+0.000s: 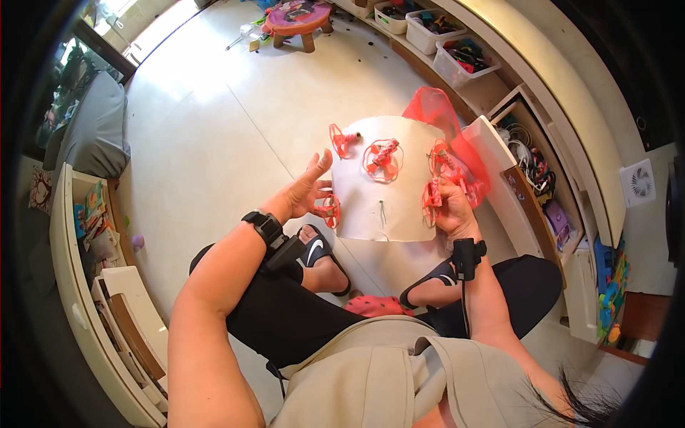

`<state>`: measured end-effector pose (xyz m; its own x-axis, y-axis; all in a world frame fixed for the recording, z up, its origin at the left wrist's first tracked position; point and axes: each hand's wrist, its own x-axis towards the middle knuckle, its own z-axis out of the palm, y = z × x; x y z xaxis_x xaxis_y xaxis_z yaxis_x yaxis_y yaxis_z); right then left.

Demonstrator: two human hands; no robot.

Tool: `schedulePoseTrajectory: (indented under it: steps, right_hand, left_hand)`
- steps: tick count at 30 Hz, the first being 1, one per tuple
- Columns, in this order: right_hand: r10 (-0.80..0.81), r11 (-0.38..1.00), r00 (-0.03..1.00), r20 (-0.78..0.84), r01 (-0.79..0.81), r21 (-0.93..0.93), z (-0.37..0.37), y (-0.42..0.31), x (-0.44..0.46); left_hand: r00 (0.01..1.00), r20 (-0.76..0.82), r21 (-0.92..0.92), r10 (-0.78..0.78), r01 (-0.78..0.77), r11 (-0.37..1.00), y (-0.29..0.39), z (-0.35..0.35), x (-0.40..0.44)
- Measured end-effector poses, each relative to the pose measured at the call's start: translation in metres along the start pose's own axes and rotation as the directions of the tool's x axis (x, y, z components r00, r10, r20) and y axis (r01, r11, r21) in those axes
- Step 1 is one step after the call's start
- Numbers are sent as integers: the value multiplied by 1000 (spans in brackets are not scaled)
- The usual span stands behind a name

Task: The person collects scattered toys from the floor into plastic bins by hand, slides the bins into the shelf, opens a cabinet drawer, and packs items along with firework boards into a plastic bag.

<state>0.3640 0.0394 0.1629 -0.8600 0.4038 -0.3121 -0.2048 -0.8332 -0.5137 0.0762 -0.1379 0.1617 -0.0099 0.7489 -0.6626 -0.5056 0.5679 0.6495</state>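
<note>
A white surface (360,203) with a curved top edge stands in front of me, with several red pieces on it that have thin loops and a patterned stem. One red looped piece (382,161) lies near its middle and another (343,141) at its upper left. My right hand (454,208) is closed on a red looped piece (431,200) at the right edge. My left hand (307,187) is beside the left edge, fingers apart, close to a red looped piece (331,212); whether it touches is unclear. A small grey bent item (382,211) lies low on the surface.
Red mesh fabric (467,167) bunches behind the right edge. An open drawer (531,160) with cables is on the right, below bins (467,60) on a shelf. A small round stool (296,20) stands at the back. Open drawers (132,314) are at left.
</note>
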Motion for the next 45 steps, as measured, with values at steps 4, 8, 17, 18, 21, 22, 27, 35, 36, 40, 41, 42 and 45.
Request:
schedulePoseTrajectory:
  steps: [4, 8, 17, 18, 21, 22, 27, 35, 36, 40, 41, 42, 45]
  right_hand:
    - [40, 998, 994, -103, -45, -39, 3, 4, 3]
    - [42, 997, 976, -215, -53, -48, 9, 10, 3]
    - [44, 994, 973, -225, -65, -87, 3, 10, 2]
    - [44, 994, 973, -225, -65, -86, -4, 12, 3]
    - [48, 998, 971, -234, -57, -30, -19, 15, 7]
    - [50, 998, 965, -256, -60, -32, -21, 16, 8]
    - [45, 984, 980, -196, -77, -163, 6, 12, 2]
    - [-29, 979, 971, -237, -20, -204, 68, -2, -3]
    - [-33, 979, 970, -239, -17, -201, 63, -2, -2]
    - [-2, 983, 984, -181, -32, -183, 45, 4, 1]
    - [-8, 982, 977, -215, -34, -188, 42, 6, 1]
    - [-8, 982, 976, -216, -33, -186, 38, 7, 1]
    - [-14, 976, 970, -243, -39, -215, 30, 9, 3]
  left_hand:
    - [997, -73, 21, -27, 28, 999, 8, 18, -12]
    - [996, -85, 87, -30, 38, 996, 8, 25, -11]
    - [987, -146, 211, 70, -38, 977, 21, 25, -15]
    - [987, -145, 211, 69, -37, 977, 21, 25, -14]
    - [991, -129, 239, 23, 8, 971, 22, 22, -13]
    - [991, -130, 242, 36, -3, 970, 21, 20, -12]
    - [997, -70, 210, 38, -22, 977, 16, 23, -17]
    - [996, 79, -23, 36, -34, 999, -1, 8, 0]
    - [996, 82, -18, 33, -31, 999, 3, 14, -3]
    - [998, -20, -50, 64, -65, 997, 16, 22, -12]
    - [994, -85, 7, 63, -63, 998, 18, 23, -13]
    - [994, -85, 8, 62, -62, 998, 19, 23, -14]
    - [994, -104, -32, 35, -38, 999, 20, 26, -17]
